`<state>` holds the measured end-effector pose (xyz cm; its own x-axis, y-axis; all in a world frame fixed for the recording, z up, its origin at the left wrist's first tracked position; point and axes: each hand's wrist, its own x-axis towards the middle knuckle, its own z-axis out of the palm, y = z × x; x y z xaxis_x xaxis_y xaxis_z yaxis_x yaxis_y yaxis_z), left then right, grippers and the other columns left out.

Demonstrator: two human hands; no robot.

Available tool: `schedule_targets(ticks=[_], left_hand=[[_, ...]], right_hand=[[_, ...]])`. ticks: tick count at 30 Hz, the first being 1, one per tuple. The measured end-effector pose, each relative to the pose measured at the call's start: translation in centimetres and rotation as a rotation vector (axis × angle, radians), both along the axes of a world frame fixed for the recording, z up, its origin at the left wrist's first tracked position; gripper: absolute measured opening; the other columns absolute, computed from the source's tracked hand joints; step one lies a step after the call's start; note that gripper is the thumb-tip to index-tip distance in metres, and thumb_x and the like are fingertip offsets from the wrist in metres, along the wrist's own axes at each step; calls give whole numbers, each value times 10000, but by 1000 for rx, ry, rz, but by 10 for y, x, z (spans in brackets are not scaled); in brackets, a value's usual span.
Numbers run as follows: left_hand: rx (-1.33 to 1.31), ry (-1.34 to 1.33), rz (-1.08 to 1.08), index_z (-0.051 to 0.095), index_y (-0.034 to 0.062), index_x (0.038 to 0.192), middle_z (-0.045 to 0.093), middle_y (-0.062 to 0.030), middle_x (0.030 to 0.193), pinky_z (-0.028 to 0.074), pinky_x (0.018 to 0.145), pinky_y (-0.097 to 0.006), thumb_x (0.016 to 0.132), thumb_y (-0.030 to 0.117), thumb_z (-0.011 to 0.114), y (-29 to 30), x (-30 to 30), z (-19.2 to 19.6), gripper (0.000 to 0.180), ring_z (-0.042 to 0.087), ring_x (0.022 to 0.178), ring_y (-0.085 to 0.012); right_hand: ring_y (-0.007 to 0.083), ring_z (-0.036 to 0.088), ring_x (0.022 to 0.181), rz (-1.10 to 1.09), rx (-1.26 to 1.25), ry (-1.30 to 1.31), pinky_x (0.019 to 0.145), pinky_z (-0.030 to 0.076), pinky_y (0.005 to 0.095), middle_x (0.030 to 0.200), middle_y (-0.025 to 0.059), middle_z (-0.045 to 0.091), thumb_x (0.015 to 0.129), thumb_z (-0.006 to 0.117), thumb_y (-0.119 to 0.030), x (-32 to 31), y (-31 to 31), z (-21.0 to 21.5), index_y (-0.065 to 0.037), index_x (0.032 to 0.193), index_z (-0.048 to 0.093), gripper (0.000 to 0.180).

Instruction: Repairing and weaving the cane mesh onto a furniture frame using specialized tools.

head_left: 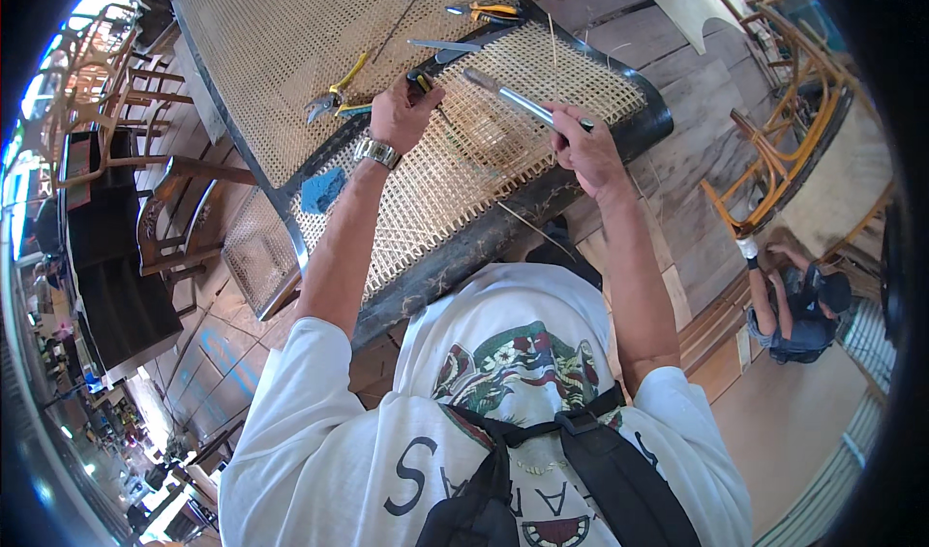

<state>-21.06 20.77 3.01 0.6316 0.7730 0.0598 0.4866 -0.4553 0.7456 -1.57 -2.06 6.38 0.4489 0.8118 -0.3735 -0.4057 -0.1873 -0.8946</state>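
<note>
Woven cane [406, 227] fills a dark-framed panel in front of me. My left hand [402, 116] is closed around a screwdriver-like tool [419, 81] with a black and yellow handle, its thin shaft slanting down toward the cane. To the right, my right hand [587, 150] grips a silver-shafted tool [527, 105] whose blunt, darker end points toward my left hand, just above the weave. I cannot tell whether it is a hammer. Yellow-handled cutters [341, 84] lie left of my left hand. A blue block [322, 191], like a sponge, rests near my left wrist.
Farther off on the panel lie a thin rod [395, 29], a flat blade-like tool [443, 45] and yellow-black pliers [494, 12]. Loose cane strands [535, 226] stick out near the front rail. Wooden chairs [184, 213] stand left. Another person [798, 305] sits at right beside a curved frame [774, 174].
</note>
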Motion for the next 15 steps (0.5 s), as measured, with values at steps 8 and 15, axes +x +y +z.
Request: schedule_targets(ticks=[8, 15], left_hand=[[-73, -213, 58, 682, 45, 1009, 735, -67, 810, 519, 669, -304, 878, 330, 781, 4, -9, -3, 329, 663, 708, -133], [-78, -88, 21, 663, 36, 1026, 737, -61, 855, 516, 705, -294, 868, 281, 798, -14, -1, 3, 321, 638, 729, -107]], right_hand=[[32, 364, 515, 16, -41, 5, 439, 260, 183, 728, -13, 514, 1005, 549, -179, 1, -12, 2, -21, 1251, 638, 305], [37, 373, 519, -65, -34, 22, 443, 267, 187, 733, -8, 525, 1005, 555, -193, -3, -10, -4, -41, 1241, 652, 297]])
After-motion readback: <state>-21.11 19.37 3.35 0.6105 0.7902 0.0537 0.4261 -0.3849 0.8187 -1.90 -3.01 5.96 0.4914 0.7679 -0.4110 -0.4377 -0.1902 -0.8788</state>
